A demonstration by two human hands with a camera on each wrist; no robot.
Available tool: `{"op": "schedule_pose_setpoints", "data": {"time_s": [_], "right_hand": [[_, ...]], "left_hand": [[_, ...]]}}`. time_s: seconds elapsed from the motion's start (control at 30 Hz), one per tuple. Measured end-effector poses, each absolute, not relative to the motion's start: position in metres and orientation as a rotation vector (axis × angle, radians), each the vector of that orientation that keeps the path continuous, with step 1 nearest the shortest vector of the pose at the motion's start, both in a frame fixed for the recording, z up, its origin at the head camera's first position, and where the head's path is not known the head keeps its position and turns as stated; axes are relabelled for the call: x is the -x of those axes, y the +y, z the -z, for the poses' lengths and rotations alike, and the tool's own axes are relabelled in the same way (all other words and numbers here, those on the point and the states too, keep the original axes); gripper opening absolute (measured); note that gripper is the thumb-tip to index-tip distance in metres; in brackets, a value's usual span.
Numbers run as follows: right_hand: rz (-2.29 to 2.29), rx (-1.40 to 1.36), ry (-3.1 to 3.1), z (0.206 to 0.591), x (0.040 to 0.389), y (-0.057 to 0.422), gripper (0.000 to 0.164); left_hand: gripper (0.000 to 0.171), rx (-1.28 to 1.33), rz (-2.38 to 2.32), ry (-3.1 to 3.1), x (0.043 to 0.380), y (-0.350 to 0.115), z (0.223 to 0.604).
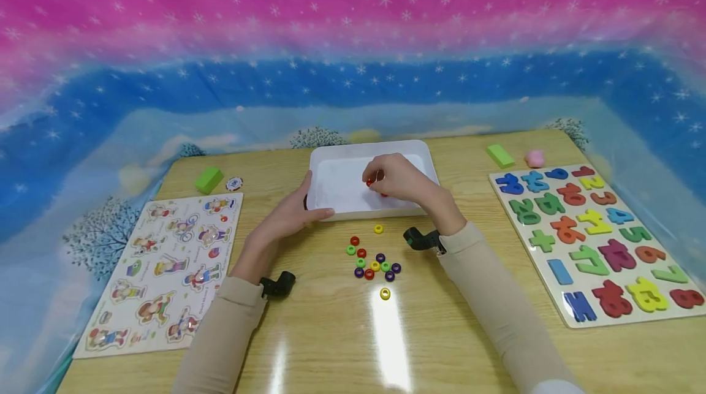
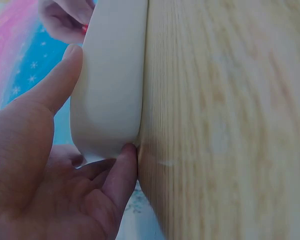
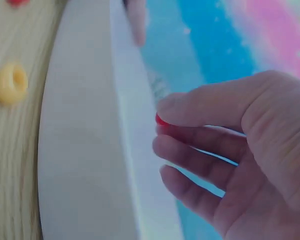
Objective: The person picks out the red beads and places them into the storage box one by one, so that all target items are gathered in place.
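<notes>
A shallow white tray point(image 1: 353, 215) stands at the back middle of the table. My left hand point(image 1: 292, 210) holds its front left corner, thumb along the front rim and fingers against the left side; in the left wrist view a fingertip point(image 2: 126, 155) sits low at the corner. Over the inside of the tray, my right hand point(image 1: 399, 178) pinches a small red bead point(image 3: 161, 120) between thumb and index finger. Below that hand another bit of red point(image 1: 384, 194) shows in the tray, mostly hidden. A yellow bead point(image 1: 378, 229) lies just in front of the tray.
Several red, green, purple and yellow beads point(image 1: 375, 266) lie in front of the tray. At the left is a picture puzzle board point(image 1: 187, 241), with a green block point(image 1: 209, 179) and a chip point(image 1: 234, 184). A number puzzle board point(image 1: 529, 210) lies right, near a green block point(image 1: 499, 155) and pink toy point(image 1: 535, 159).
</notes>
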State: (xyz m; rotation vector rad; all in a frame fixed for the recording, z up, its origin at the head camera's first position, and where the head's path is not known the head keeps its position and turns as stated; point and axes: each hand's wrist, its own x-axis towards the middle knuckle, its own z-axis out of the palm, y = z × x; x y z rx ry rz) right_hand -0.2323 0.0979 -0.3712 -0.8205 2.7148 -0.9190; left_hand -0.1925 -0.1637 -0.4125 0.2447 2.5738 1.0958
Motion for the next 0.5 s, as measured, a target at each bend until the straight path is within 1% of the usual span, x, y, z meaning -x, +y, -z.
{"op": "schedule_pose_setpoints", "data": {"time_s": [0.2,0.37,0.5], "right_hand": [[0.771,0.689,2.774,0.387,0.247,0.099,0.02],[0.654,0.677,2.819,0.39,0.249,0.099,0.02],[0.681,0.695,2.814,0.39,0.25,0.098,0.02]], "left_hand": [[0.105,-0.234,-1.126,2.551,0.19,-0.162,0.414],[0.105,-0.238,-1.142,2.558,0.19,-0.162,0.412],[0.105,-0.233,-1.14,2.56,0.19,-0.165,0.411]]}}
